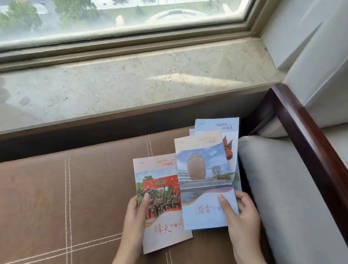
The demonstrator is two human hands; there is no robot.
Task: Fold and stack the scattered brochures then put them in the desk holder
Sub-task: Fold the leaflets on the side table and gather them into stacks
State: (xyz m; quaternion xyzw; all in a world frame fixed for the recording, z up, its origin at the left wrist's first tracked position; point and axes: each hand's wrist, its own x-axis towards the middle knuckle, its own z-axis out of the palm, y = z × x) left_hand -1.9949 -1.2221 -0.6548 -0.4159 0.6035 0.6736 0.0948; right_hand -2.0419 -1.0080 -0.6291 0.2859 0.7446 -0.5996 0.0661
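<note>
Left hand (134, 219) grip pinches red brochure (160, 203) edge; right hand (241, 215) grip clasps blue-fronted stack (205, 183), apparently several.

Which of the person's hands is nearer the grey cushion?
Right. The right hand grips the blue brochure close beside the grey cushion; the left hand holds the red brochure, farther from the cushion.

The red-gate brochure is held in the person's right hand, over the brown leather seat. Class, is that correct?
No. The head view shows the red-gate brochure held in the left hand, over the brown leather seat. The right hand holds the blue brochure with the jar-shaped building.
</note>
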